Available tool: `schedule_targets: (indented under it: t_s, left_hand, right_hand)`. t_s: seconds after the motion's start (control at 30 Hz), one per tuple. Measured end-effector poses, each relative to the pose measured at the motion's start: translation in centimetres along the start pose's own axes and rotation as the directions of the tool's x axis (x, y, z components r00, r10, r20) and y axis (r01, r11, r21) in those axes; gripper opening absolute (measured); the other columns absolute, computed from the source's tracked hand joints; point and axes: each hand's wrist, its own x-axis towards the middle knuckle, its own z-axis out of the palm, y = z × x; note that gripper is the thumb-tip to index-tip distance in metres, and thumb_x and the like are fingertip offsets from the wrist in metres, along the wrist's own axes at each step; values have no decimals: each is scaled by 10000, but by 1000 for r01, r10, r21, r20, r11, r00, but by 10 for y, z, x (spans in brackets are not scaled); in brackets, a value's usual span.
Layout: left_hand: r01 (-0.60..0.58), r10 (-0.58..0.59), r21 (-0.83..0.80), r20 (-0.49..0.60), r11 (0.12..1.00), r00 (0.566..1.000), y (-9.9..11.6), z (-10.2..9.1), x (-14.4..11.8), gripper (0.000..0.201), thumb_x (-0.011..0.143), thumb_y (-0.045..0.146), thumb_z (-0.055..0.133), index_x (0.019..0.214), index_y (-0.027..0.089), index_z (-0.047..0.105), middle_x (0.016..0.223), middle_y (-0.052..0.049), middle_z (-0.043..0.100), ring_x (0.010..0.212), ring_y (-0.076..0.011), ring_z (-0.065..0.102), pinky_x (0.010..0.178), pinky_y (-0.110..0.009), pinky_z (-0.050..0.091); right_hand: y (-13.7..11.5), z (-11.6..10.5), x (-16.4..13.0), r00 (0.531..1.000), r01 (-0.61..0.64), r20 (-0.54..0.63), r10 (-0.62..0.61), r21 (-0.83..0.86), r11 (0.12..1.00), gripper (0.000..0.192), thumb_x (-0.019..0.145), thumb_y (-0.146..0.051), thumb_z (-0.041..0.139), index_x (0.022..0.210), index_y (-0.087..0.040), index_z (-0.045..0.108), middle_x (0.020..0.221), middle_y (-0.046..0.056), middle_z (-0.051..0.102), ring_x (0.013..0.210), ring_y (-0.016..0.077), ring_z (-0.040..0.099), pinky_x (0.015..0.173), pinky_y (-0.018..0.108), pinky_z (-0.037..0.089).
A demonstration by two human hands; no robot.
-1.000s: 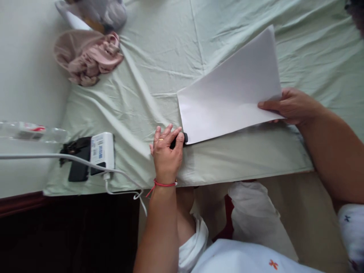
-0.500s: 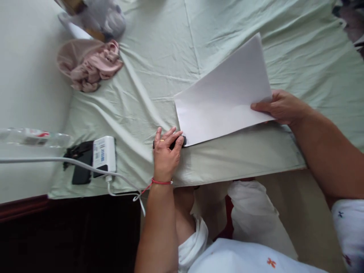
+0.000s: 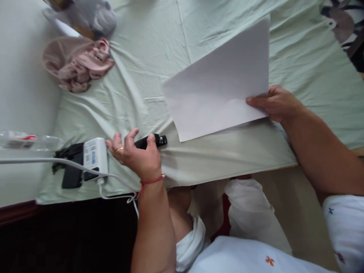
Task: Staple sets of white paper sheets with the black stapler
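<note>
In the head view my right hand (image 3: pixel 280 102) pinches the right edge of a white sheet of paper (image 3: pixel 218 83), thumb on top and fingers behind. The paper slants up from the bed, its lower left corner low over the cloth. My left hand (image 3: pixel 139 155), with a ring and a red wrist string, is spread open to the left of the paper. Its thumb lies across a black stapler (image 3: pixel 161 140), while the other fingers stretch away from it. Part of the stapler is hidden behind the thumb. A small gap separates the stapler from the paper.
A white power bank (image 3: pixel 96 153) with a white cable (image 3: pixel 115 174) lies beside a black phone (image 3: pixel 72 170). Near the wall are a clear bottle (image 3: pixel 28 140), a pink cloth (image 3: pixel 81 64) and a plastic bag (image 3: pixel 99 19). A green sheet (image 3: pixel 227 151) covers the surface.
My left hand has moved left and its fingers have spread. The stapler has come away from the paper's corner towards the left. My right hand still grips the paper, which is tilted a little more.
</note>
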Motion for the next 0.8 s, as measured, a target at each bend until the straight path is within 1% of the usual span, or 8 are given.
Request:
schedule_targets:
  t_s: [0.1,0.17,0.3,0.37,0.47,0.6,0.7,0.8]
  left_hand:
    - [-161,136,-142,-172,977,976,30,6,-16,270,948,251,760,1213,209,743,1489,-187,625,1513,-429,519,1323,-661,363]
    - [-175,149,-291,-111,941,983,47,13,-25,287,1034,351,666,1278,207,712,1421,-180,644,1297,-342,652,1049,-504,587]
    - [188,-165,-523,91,831,982,61,28,-30,375,1068,569,644,1174,213,699,1186,-96,715,972,-191,682,728,-274,544]
    - [371,-283,-635,241,678,928,60,33,-27,413,1022,627,715,1051,215,710,1016,-48,708,875,-160,670,674,-235,510]
    - [548,-291,-697,464,463,836,55,39,-23,396,789,517,964,903,205,749,838,1,705,762,-136,650,688,-227,527]
    - [603,-346,-704,497,376,796,51,46,-20,419,575,380,1063,736,184,729,739,24,715,689,-120,630,684,-236,543]
    - [608,-381,-692,479,390,790,54,48,-18,510,648,469,1054,631,197,622,625,55,612,588,-94,534,581,-225,471]
    - [636,-326,-665,546,391,772,57,47,-16,487,734,530,1016,696,206,656,647,50,620,571,-98,511,531,-224,429]
  right_hand:
    - [-1,-2,0,999,11,-44,-8,72,997,327,638,-210,1029,836,-188,770,971,48,828,840,175,726,848,364,667]
    - [-2,-3,0,998,43,-55,-37,107,993,366,610,-198,1034,870,-192,777,997,41,832,876,183,741,867,375,672]
    - [-4,-5,-1,991,127,-67,-118,150,981,394,592,-193,1037,903,-200,796,999,22,838,886,177,746,862,371,669]
    - [-5,-6,-1,990,134,-68,-125,148,980,380,604,-179,1035,906,-193,805,1010,28,844,884,171,747,859,365,662]
    - [-3,-6,-1,993,111,-47,-107,92,990,317,637,-170,1034,842,-176,792,947,34,833,810,152,721,796,336,646]
    - [3,-5,4,993,111,-49,-111,-11,994,270,747,-230,1022,781,-160,764,854,28,788,711,115,647,720,299,607]
    - [6,-5,8,988,135,-73,-138,-38,990,272,804,-313,1005,827,-167,776,859,18,778,711,110,629,698,286,593]
    - [7,-6,11,982,161,-96,-163,-32,986,313,805,-374,1007,821,-179,764,860,12,772,702,108,619,670,279,582]
